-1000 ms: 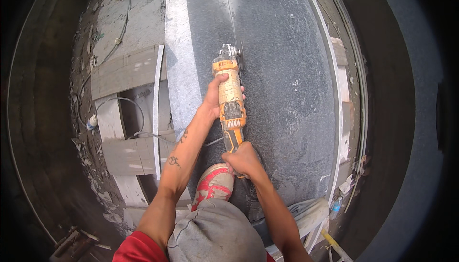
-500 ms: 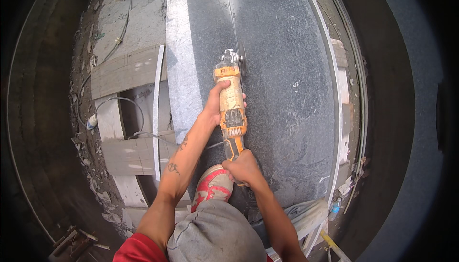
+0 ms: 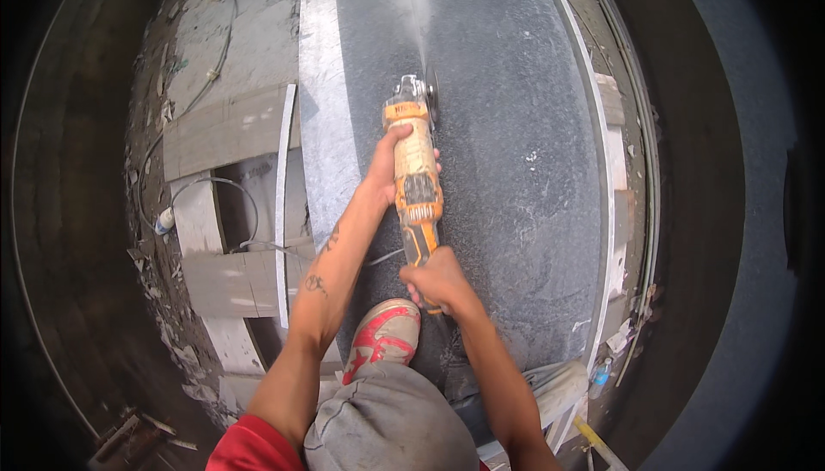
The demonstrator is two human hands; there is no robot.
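An orange and black angle grinder, dusty and worn, lies lengthwise between both my hands over a dark grey stone slab. My left hand wraps the front of its body, thumb on top. Farther back, my right hand is closed around the rear handle. The cutting disc stands upright on the right side of the grinder's head, against the slab. Pale dust streams away from it along a thin line toward the far end. The disc's lower edge is hidden.
My red and white shoe rests on the slab close behind the grinder. A grey cable loops over wooden pallet boards at left. A narrow pale strip leans there. At lower right lie a plastic bottle and bunched cloth.
Both hands and the grinder have moved a little forward, away from me, along the line. The dust plume ahead of the disc looks thicker. My shoe stays in place.
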